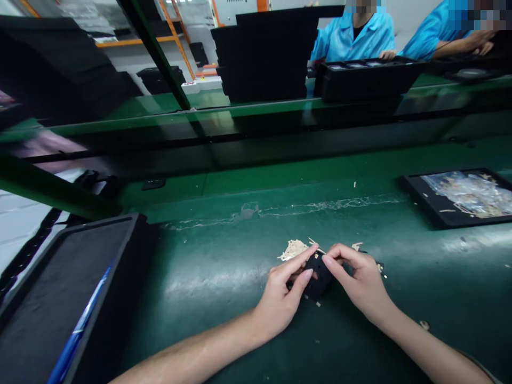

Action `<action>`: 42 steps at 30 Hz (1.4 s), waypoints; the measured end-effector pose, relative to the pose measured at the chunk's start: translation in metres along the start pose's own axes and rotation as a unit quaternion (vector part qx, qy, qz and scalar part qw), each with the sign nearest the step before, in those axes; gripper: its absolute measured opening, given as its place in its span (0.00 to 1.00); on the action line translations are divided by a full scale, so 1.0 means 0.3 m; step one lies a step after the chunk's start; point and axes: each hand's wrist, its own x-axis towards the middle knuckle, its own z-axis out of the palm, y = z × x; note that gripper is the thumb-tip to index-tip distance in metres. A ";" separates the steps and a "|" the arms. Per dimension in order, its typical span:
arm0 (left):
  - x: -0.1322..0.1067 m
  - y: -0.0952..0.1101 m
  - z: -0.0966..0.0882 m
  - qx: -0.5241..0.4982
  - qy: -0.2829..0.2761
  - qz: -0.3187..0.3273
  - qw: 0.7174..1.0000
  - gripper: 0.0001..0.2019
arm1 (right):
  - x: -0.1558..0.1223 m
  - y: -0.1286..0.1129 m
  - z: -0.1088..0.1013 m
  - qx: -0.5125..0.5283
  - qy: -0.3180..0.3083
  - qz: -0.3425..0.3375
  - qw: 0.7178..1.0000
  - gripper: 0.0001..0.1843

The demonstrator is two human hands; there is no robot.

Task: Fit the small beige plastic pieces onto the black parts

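My left hand (284, 293) is closed on a small black block-like part (319, 274), its forefinger along the top and its thumb on the near face. The part is tilted above the green table. My right hand (358, 277) pinches at the part's upper right corner, thumb and forefinger together; a thin pale strip (316, 245) shows close by, but what lies between those fingertips is too small to make out. Just behind my left fingers lies a pile of cream-coloured small pieces (294, 249). Dark little parts (380, 266) are partly hidden beyond my right hand.
A black tray (424, 205) of plastic bags and pale scraps is at right. At left stands a black foam box (132, 256) with a blue pen-like object (80, 325) on it. Behind the raised ledge are stacked black trays (264, 58) and two people in blue (376, 34).
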 end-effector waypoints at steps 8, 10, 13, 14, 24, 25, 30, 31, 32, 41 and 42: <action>0.054 -0.005 -0.021 -0.121 0.034 -0.065 0.990 0.24 | 0.065 0.033 -0.095 -0.005 0.085 0.017 0.996 0.14; 0.088 -0.001 -0.064 -0.094 0.072 -0.037 0.992 0.23 | 0.082 0.042 -0.131 -0.112 0.103 0.037 0.988 0.11; 0.174 -0.001 -0.164 -0.039 0.156 0.024 0.987 0.19 | 0.098 0.050 -0.168 -0.308 0.069 0.063 0.947 0.07; 0.213 -0.003 -0.202 -0.026 0.190 0.037 0.981 0.18 | 0.101 0.050 -0.173 -0.344 0.047 0.063 0.936 0.07; 0.467 -0.057 -0.430 0.016 0.296 0.044 0.954 0.12 | 0.050 0.029 -0.114 -0.413 -0.143 -0.040 0.899 0.07; 0.459 -0.063 -0.430 0.021 0.287 0.048 0.957 0.12 | 0.046 0.031 -0.109 -0.419 -0.150 -0.041 0.895 0.07; 0.394 -0.059 -0.425 0.035 0.194 0.045 0.979 0.11 | 0.047 0.037 -0.102 -0.439 -0.165 -0.028 0.883 0.08; 0.378 -0.055 -0.421 0.037 0.178 0.044 0.982 0.10 | 0.049 0.035 -0.103 -0.441 -0.168 -0.025 0.881 0.08; 0.360 -0.051 -0.414 0.038 0.167 0.044 0.984 0.10 | 0.051 0.033 -0.104 -0.442 -0.172 -0.021 0.880 0.09; 0.103 -0.032 -0.141 0.174 0.091 0.114 0.974 0.09 | 0.052 0.012 -0.105 -0.472 -0.166 0.029 0.865 0.07; 0.081 -0.029 -0.111 0.197 0.067 0.133 0.969 0.09 | 0.051 0.010 -0.100 -0.481 -0.163 0.037 0.861 0.07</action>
